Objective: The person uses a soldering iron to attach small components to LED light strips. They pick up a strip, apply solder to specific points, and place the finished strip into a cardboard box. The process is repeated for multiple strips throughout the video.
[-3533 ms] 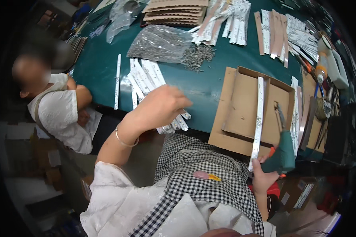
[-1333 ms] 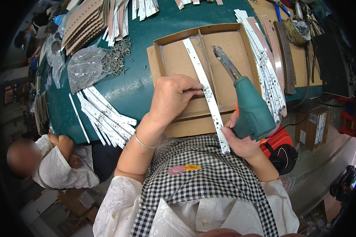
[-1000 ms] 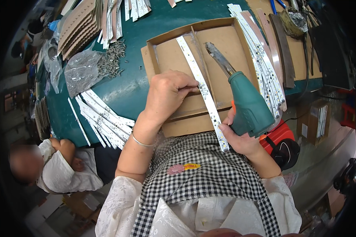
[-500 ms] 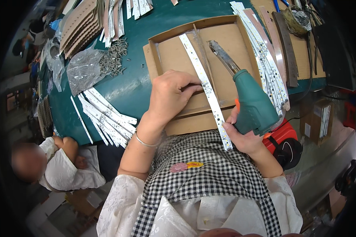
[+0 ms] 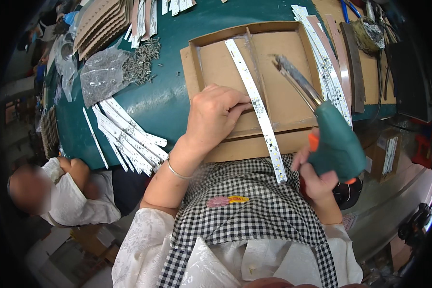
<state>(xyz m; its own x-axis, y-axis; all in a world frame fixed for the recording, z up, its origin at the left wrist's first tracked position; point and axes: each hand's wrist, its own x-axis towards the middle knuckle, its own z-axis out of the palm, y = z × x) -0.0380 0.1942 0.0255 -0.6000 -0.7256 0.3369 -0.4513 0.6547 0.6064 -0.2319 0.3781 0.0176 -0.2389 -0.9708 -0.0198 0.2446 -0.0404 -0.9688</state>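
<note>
Head view: white strip point(image 5: 261, 115) in left hand point(image 5: 215, 114)

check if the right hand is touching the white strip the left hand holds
Apart: the head view shows checkered apron between the right hand and the white strip.

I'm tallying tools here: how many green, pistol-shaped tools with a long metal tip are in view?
1: the green, pistol-shaped tool is in the person's right hand, its metal tip above the brown cardboard tray. Others may be hidden from this view.
</note>
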